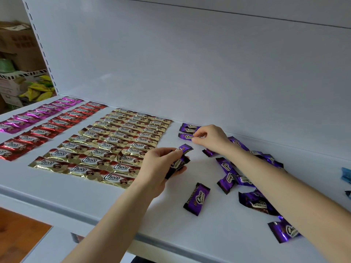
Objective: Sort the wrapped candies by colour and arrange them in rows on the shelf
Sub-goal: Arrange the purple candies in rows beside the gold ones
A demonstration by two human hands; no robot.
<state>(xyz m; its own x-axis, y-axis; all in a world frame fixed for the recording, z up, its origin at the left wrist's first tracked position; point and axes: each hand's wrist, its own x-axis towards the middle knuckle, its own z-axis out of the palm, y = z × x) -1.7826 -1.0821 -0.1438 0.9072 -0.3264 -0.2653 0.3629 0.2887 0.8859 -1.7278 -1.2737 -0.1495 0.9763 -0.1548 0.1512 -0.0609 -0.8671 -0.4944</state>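
The purple candy point(187, 137) lies on the shelf point(114, 202) near the back wall, its long axis running left to right, parallel to its neighbour just behind. My right hand point(210, 138) pinches its right end between thumb and forefinger. My left hand point(161, 166) has its fingers curled round a clutch of spare purple candies point(179, 162), beside the gold rows point(106, 147).

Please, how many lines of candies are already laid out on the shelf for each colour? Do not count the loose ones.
Pink lines: 1
Red lines: 1
Gold lines: 3
Purple lines: 1, just begun; the right hand pinches its nearer candy
Total: 6 lines
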